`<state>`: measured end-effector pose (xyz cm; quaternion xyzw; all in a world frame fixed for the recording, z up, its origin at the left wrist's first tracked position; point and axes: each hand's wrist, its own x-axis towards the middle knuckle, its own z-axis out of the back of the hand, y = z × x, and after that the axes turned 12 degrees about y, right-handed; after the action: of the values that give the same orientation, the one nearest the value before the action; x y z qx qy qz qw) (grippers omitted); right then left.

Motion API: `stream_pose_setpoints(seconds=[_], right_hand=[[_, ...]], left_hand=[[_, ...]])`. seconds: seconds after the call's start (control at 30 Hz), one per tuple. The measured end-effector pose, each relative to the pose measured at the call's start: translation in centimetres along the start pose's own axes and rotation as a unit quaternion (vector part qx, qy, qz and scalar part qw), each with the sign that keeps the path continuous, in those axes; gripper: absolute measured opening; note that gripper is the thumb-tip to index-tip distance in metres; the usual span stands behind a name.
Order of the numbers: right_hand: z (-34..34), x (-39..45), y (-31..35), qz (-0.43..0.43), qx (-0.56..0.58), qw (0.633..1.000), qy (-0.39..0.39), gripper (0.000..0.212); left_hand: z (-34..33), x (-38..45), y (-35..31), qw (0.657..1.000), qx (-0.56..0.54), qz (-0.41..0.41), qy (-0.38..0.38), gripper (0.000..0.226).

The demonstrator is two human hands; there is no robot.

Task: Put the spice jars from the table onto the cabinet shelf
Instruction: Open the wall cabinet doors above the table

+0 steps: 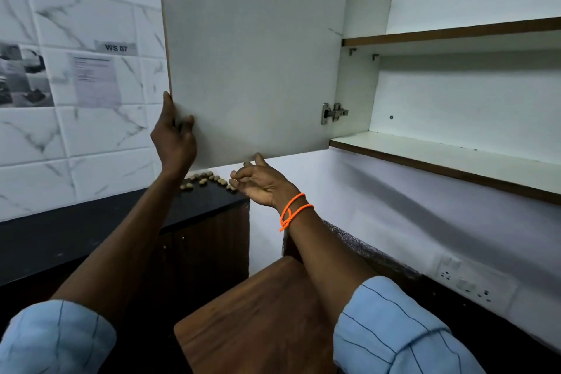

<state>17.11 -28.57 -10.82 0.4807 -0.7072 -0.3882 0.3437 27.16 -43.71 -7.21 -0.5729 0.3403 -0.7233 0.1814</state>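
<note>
The wall cabinet stands open, its white door [255, 55] swung out to the left. My left hand [174, 136] grips the door's outer edge near its lower corner. My right hand [261, 182], with an orange cord on the wrist, is just under the door's bottom edge, fingers loosely curled, one fingertip touching the edge, holding nothing. The lower shelf [449, 164] and the upper shelf [455, 32] inside the cabinet are bare. No spice jars are in view.
A black countertop [91, 222] runs along the tiled wall at left, with several peanuts [206, 181] scattered near its corner. A wooden table top [261, 319] sits below my arms. A wall socket [467, 282] is at lower right. Two door hinges [334, 112] show.
</note>
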Motion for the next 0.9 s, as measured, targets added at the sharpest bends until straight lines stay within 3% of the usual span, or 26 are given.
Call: stream_pose_setpoints(seconds=[0.13,0.27,0.33,0.47,0.6,0.67,0.77,0.9], right_hand=[[2.3,-1.0,-0.8,-0.002,-0.071,0.997,0.005,0.102],[7.0,-3.2,-3.6,-0.007,-0.296,0.948,-0.119,0.104],[9.6,-5.2,-5.3,-0.021,-0.379,0.907,-0.183,0.102],[14.9,-10.4,-8.7,-0.06,-0.47,0.842,-0.256,0.099],[19.1,-16.3,-12.6,-0.115,-0.5,0.804,-0.301,0.094],[20.9,-19.2,-14.8,-0.158,-0.52,0.777,-0.317,0.092],[22.4,-23.8,-18.4,-0.241,-0.534,0.747,-0.314,0.088],[22.7,-29.9,-22.4,-0.32,-0.511,0.729,-0.323,0.071]], left_hand=[[-1.2,-1.1,0.1,0.992,0.081,-0.085,-0.05,0.068],[-5.4,-5.4,0.7,0.942,0.261,-0.2,-0.065,0.068],[-8.6,-9.0,1.9,0.947,0.243,-0.21,-0.005,0.069],[-14.5,-17.5,5.7,0.963,0.166,-0.143,0.159,0.065],[-18.7,-26.4,9.4,0.941,0.119,-0.089,0.305,0.058],[-19.5,-30.6,11.0,0.905,0.146,-0.093,0.389,0.057],[-19.9,-37.3,12.2,0.816,0.166,-0.121,0.54,0.054],[-20.4,-45.5,11.0,0.746,0.124,-0.113,0.644,0.052]])
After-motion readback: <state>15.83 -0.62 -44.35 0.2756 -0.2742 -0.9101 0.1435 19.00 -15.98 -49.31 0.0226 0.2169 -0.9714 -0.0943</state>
